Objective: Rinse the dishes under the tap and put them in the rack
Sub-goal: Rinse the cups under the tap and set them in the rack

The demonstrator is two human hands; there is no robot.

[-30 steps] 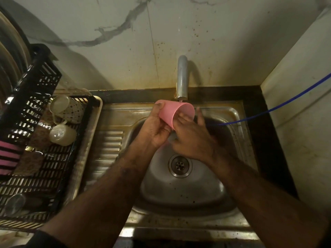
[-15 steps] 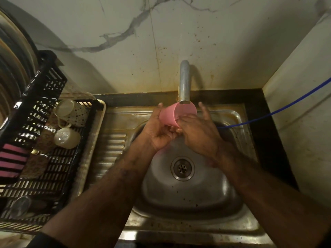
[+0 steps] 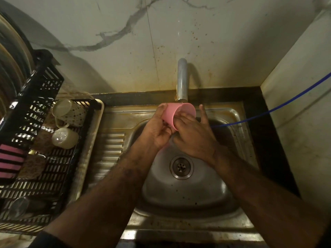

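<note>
A pink plastic cup [image 3: 172, 113] is held tilted right under the spout of the metal tap [image 3: 181, 81], its mouth facing right and down. My left hand [image 3: 156, 130] grips the cup's base and side. My right hand [image 3: 192, 135] has its fingers inside the cup's mouth, with the index finger sticking up beside the rim. Both hands are over the steel sink [image 3: 182, 187]. The black plastic rack [image 3: 53, 169] stands to the left on the drainboard.
Two pale mugs [image 3: 65, 137] lie in the rack's far end, with a pink striped item [image 3: 9, 163] at its left and a glass [image 3: 18, 207] near its front. A blue tube [image 3: 275, 108] runs from the right wall into the sink. A wall stands close on the right.
The cup stays under the tap while my right hand's fingers have shifted inside its mouth. The view has tilted slightly, so everything sits lower in the frame.
</note>
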